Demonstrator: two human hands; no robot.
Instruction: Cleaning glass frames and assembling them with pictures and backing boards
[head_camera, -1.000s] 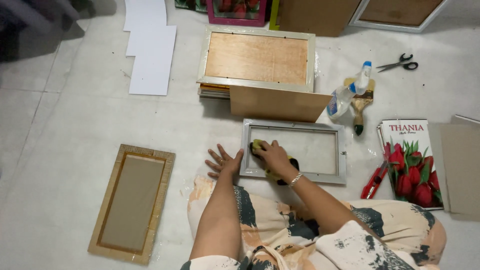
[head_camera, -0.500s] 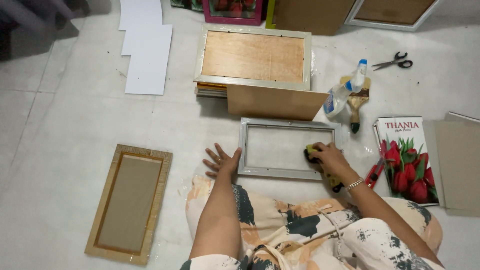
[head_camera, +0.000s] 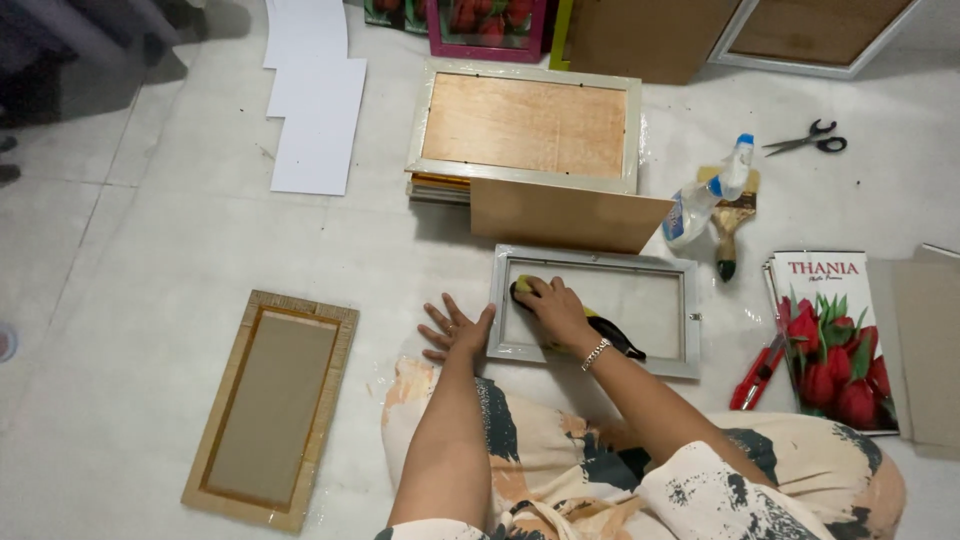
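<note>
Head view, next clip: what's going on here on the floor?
A person sits on a white tiled floor with a grey picture frame lying flat in front of them. The right hand presses a yellow sponge onto the frame's glass near its left end, while the left hand lies flat against the frame's left edge. A spray bottle, a brush and scissors lie beyond it, and a gold frame lies off to the left.

Spray bottle (head_camera: 700, 200) and brush (head_camera: 728, 225) lie right of the frame (head_camera: 595, 310), scissors (head_camera: 808, 139) behind
</note>
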